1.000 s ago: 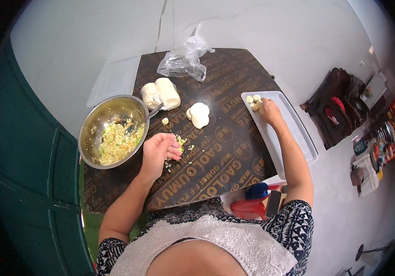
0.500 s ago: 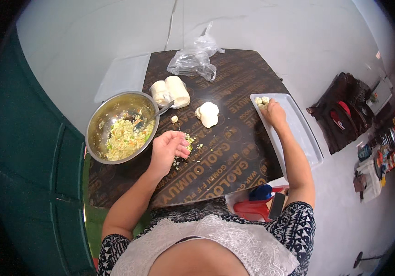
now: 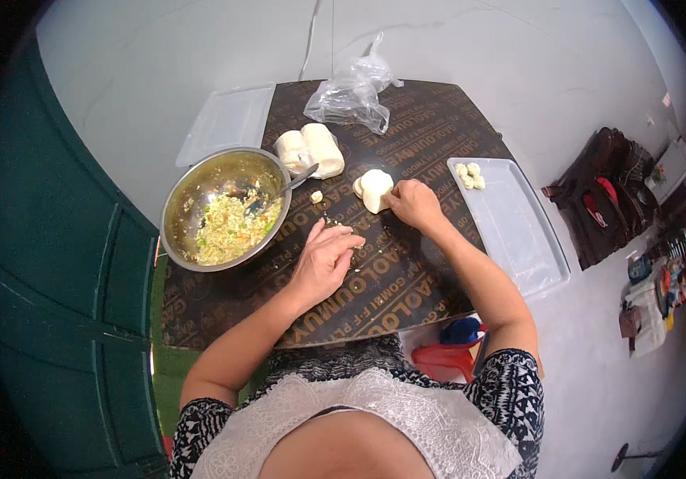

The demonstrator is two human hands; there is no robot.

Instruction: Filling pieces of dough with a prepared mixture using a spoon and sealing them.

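Observation:
My left hand [image 3: 327, 255] is low over the table among scattered chopped bits [image 3: 356, 249], its fingers partly bent and apart. My right hand [image 3: 411, 201] pinches the edge of a stack of round white dough wrappers [image 3: 373, 184]. Left of the stack lies a small pale piece [image 3: 316, 197]. A steel bowl [image 3: 183, 194] of yellowish chopped filling [image 3: 227, 223] with a spoon [image 3: 297, 181] stands at the left. Behind it are two white rolls in plastic [image 3: 319, 148]. Several small pleated dumplings [image 3: 469, 176] sit at the far end of the pale tray [image 3: 519, 239] at the right.
The dark printed table [image 3: 403, 303] has a crumpled clear bag [image 3: 347, 104] at the back and a translucent tray [image 3: 225, 124] at its left rear. A green door [image 3: 63, 263] is at left. A red stool [image 3: 439, 361], a brown chair [image 3: 602, 191] and piled items [image 3: 662, 279] are around.
My right hand has left the dumplings on the tray and moved left to the wrapper stack. My left hand has uncurled somewhat, with its index finger now stretched out.

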